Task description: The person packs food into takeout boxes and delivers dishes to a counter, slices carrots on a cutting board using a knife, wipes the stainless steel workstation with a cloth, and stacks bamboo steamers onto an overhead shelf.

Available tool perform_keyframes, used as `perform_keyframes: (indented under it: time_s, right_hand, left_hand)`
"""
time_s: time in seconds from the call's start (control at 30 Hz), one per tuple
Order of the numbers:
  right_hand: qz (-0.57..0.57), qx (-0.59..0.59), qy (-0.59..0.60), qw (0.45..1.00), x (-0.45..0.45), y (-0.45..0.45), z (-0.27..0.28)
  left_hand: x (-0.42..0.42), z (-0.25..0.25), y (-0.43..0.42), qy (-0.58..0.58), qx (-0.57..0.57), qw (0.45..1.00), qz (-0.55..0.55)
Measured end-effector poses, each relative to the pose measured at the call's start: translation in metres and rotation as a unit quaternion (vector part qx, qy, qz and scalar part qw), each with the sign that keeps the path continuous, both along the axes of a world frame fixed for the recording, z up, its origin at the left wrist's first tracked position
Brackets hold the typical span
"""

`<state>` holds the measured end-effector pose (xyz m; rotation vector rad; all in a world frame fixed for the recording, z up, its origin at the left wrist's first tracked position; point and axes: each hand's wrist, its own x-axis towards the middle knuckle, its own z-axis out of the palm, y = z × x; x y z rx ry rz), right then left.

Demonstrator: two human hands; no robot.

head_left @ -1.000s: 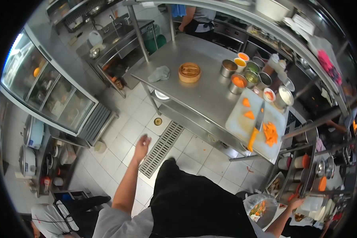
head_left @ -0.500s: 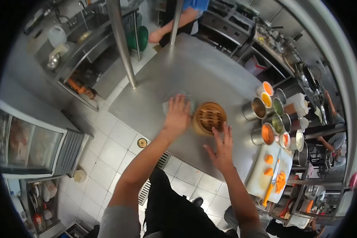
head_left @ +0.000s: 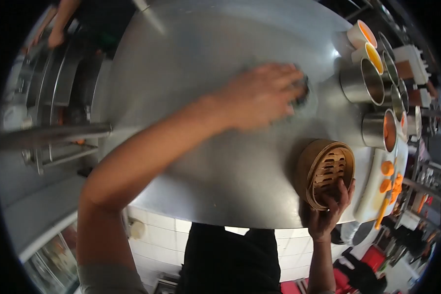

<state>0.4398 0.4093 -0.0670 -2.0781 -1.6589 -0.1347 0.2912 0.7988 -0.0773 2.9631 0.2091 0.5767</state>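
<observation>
My left hand point(head_left: 267, 95) presses down on the steel table point(head_left: 215, 166), its fingers curled over a dark greyish cloth point(head_left: 304, 90). The cloth is mostly hidden under the hand and smeared by motion. To the right, near the table's front edge, a round bamboo steamer basket point(head_left: 306, 166) stands with its slatted inside showing. My right hand point(head_left: 330, 208) grips its near rim, fingers inside and palm against the outer wall. Nothing lies on the slats that I can see.
Steel pots point(head_left: 360, 83) and tubs of orange point(head_left: 362, 34) and yellow point(head_left: 370, 56) contents line the right side. Nearer stands a white cutting board point(head_left: 370, 196) with carrot pieces point(head_left: 387, 168) and a yellow-handled knife point(head_left: 382, 213). Another person's arm point(head_left: 61, 22) shows at top left.
My right hand has gone from beside the steamer basket to gripping its rim, and the basket sits nearer the cutting board. My left hand has swept across the table with the cloth. The view has turned.
</observation>
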Motion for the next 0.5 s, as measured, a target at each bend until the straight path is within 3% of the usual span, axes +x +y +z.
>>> perform_keyframes:
  time_s: [0.03, 0.07, 0.13, 0.2, 0.27, 0.37, 0.4, 0.5]
  right_hand:
    - [-0.009, -0.012, 0.006, 1.0, -0.003, 0.0, 0.004]
    - [-0.022, -0.007, 0.013, 1.0, -0.002, -0.002, 0.0]
    - [-0.029, -0.002, 0.002, 1.0, -0.004, 0.0, 0.0]
    - [-0.025, 0.0, 0.019, 1.0, -0.003, -0.003, 0.0]
    - [-0.024, -0.005, 0.019, 1.0, -0.002, -0.006, -0.002]
    - [-0.029, 0.009, 0.042, 0.999, 0.0, -0.007, -0.004]
    - [-0.03, 0.013, 0.052, 0.998, -0.002, -0.008, -0.005]
    - [-0.031, 0.019, 0.073, 0.997, -0.003, -0.006, -0.006]
  left_hand:
    - [-0.001, -0.006, 0.015, -0.034, -0.03, 0.999, -0.006]
    - [-0.014, -0.009, 0.081, -0.022, 0.103, 0.994, -0.01]
    - [-0.054, 0.004, 0.212, 0.151, 0.026, 0.954, 0.258]
    - [-0.082, -0.014, 0.326, 0.115, 0.036, 0.911, 0.395]
    - [-0.026, -0.007, 0.339, 0.238, 0.079, 0.853, 0.459]
    - [0.055, -0.008, 0.322, 0.188, 0.088, 0.916, 0.343]
    - [0.084, -0.026, 0.298, 0.002, 0.009, 0.955, 0.296]
    - [0.115, 0.014, 0.126, 0.082, -0.086, 0.99, 0.079]
